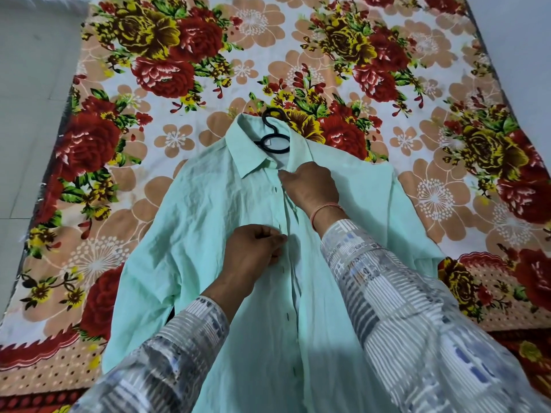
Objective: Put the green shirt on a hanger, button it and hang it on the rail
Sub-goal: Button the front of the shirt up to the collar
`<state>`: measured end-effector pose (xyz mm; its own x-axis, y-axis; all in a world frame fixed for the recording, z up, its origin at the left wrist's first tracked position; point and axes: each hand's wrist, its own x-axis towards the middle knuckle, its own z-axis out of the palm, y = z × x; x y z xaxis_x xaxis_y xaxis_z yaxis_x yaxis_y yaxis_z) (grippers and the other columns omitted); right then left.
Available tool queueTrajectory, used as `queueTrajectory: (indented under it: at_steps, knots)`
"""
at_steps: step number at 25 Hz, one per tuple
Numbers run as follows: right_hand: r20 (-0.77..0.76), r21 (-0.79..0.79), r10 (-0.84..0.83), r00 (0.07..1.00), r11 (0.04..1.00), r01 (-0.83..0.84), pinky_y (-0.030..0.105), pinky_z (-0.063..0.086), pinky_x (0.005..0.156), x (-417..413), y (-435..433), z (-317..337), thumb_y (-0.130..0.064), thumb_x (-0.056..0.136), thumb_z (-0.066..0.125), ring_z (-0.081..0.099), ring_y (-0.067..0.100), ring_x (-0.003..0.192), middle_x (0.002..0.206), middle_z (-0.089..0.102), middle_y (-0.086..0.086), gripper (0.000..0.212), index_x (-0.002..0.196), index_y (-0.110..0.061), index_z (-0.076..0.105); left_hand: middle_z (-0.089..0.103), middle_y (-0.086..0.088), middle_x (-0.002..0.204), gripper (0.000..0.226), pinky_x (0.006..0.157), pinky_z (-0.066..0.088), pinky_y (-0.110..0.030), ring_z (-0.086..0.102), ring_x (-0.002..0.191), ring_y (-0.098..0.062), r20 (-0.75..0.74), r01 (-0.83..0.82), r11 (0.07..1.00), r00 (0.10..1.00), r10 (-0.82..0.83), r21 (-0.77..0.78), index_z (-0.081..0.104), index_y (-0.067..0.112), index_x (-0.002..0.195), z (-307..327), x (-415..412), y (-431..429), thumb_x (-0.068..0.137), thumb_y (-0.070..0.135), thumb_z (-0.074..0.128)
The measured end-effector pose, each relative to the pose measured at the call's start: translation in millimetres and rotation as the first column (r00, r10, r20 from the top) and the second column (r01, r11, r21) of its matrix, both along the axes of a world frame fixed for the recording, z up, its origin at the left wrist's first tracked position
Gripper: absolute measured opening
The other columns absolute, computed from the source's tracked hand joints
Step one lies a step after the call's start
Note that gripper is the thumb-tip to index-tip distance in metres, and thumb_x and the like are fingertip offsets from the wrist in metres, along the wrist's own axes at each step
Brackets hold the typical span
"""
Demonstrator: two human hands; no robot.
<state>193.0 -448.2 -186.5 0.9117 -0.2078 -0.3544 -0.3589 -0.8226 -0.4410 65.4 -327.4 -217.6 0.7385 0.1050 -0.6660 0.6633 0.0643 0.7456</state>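
Looking down past two stripy grey-and-white sleeves [185, 338], which are the closest thing to the camera. They reach out over the green shirt [202, 222], which lies flat and front-up on a big flowered sheet [167, 70]. Its collar is at the far end and its hem runs off the near edge of the view. The front is open for most of its length, with the two edges side by side and a row of dark buttonhole marks running down the line. The left hand [253, 245] is around mid-chest, fingers curled, pinching the left front edge right by one of those marks. A bit farther and to the right, the right hand [310, 186] sits just below the collar, fingers bunched and pinching the front edge there. Can't tell if there's a button between them. There's a pinkish thread band [325, 210] on that wrist. Past the hands, the black hanger [274, 141] sits inside the neck with its hook poking out onto the sheet. Pale floor tiles [29, 84] show along the left side.
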Motion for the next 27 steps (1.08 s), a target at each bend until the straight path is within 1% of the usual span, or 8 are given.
queueTrajectory:
  at_steps: [3,6,9,11,15,21,24,27]
  knots:
    - [-0.011,-0.050,0.040,0.999,0.998,-0.041,0.033,0.046,0.072,0.4,0.6,-3.4,-0.050,0.089,0.063,0.070,0.040,0.095,0.097,0.074,0.014,0.038,0.084,-0.013,0.069,0.072,-0.010,0.072,0.014,0.076,0.065,-0.041,0.068,0.069,-0.023,0.012,0.001,1.000,1.000,-0.001,0.000,0.076,-0.004,0.090,1.2,-1.0,-0.5,0.090,0.009,0.080]
    - [0.016,0.253,-0.203,0.979,0.948,0.192,0.039,0.058,0.070,6.3,-4.4,8.0,-0.048,0.086,0.062,0.071,0.037,0.077,0.075,0.073,0.011,0.043,0.064,-0.010,0.062,0.070,-0.009,0.070,0.015,0.073,0.063,-0.038,0.067,0.068,-0.024,0.006,0.009,1.000,1.000,-0.009,-0.019,0.076,-0.004,0.089,1.8,0.9,1.1,0.090,0.011,0.081]
    - [-0.179,0.680,-0.426,0.887,0.598,0.425,0.028,0.051,0.053,16.1,-6.6,25.9,-0.035,0.100,0.064,0.056,0.022,0.051,0.062,0.062,0.004,0.035,0.073,-0.013,0.064,0.072,-0.006,0.072,0.021,0.073,0.063,-0.037,0.069,0.067,-0.021,0.004,-0.001,0.999,1.000,0.001,-0.035,0.079,0.001,0.092,6.9,4.2,-1.1,0.087,0.020,0.087]
    - [-0.301,0.717,-0.374,0.877,0.518,0.467,0.027,0.053,0.052,15.8,-3.9,37.7,-0.033,0.104,0.061,0.059,0.018,0.051,0.065,0.061,0.003,0.031,0.082,-0.013,0.063,0.072,-0.004,0.076,0.029,0.074,0.063,-0.035,0.071,0.070,-0.019,0.011,0.000,0.997,1.000,0.001,-0.077,0.079,0.000,0.095,12.4,4.4,-6.0,0.085,0.025,0.090]
    - [-0.336,0.652,-0.299,0.893,0.610,0.450,0.035,0.064,0.061,7.6,-0.4,31.6,-0.031,0.105,0.059,0.070,0.025,0.065,0.080,0.065,0.007,0.027,0.094,-0.008,0.066,0.083,-0.016,0.092,0.032,0.084,0.066,-0.045,0.079,0.081,-0.038,-0.035,-0.016,0.980,0.999,0.010,-0.196,0.081,0.000,0.100,21.2,3.1,-13.9,0.087,0.028,0.089]
    - [-0.107,0.640,-0.252,0.962,0.723,0.260,0.040,0.062,0.085,-21.2,1.5,18.0,-0.043,0.095,0.069,0.073,0.022,0.091,0.091,0.075,0.000,0.023,0.092,-0.020,0.073,0.071,-0.009,0.078,0.021,0.063,0.065,-0.037,0.066,0.057,-0.023,0.008,-0.055,0.998,0.998,0.055,0.021,0.072,0.008,0.099,7.3,-6.7,-5.3,0.087,0.015,0.088]
    - [0.112,0.528,-0.193,0.975,0.842,0.106,0.043,0.064,0.085,-73.4,-13.5,16.0,-0.036,0.088,0.073,0.074,0.014,0.087,0.082,0.077,-0.010,0.012,0.088,-0.025,0.076,0.070,-0.007,0.074,0.021,0.060,0.063,-0.040,0.068,0.056,-0.025,0.030,-0.069,0.996,0.997,0.067,0.055,0.068,0.009,0.096,7.4,-29.6,-4.4,0.088,0.017,0.086]
    - [0.046,0.471,-0.065,0.997,0.881,0.036,0.043,0.065,0.080,-137.7,-32.8,10.6,-0.025,0.086,0.076,0.073,0.008,0.073,0.074,0.076,-0.008,0.005,0.082,-0.022,0.078,0.071,-0.007,0.074,0.018,0.062,0.064,-0.043,0.069,0.060,-0.024,0.027,-0.009,0.996,1.000,0.007,0.083,0.071,0.009,0.096,9.2,-59.7,-11.3,0.086,0.012,0.086]
